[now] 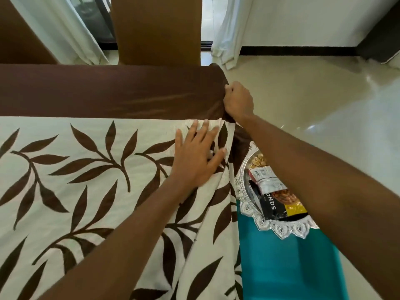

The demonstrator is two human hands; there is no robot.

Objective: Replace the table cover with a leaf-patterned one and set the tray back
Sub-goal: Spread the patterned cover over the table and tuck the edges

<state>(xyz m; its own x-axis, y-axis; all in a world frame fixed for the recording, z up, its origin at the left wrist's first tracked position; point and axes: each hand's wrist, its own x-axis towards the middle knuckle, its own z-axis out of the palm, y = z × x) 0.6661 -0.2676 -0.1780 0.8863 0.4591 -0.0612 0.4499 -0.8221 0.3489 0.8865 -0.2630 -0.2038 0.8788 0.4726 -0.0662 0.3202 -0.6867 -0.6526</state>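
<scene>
The leaf cover [86,169] already lies over the table, so the step in hand looks like fitting its far right corner. The left hand [197,159] lies flat and spread on the cloth by that edge, pinning it. The right hand [238,100] is fisted round the brown band [108,92] at the corner. The tray [281,227] sits on a teal surface [292,267] just beside the table. Next, I judge, the corner wants tugging smooth, then both hands must let go to lift the tray onto the cloth
</scene>
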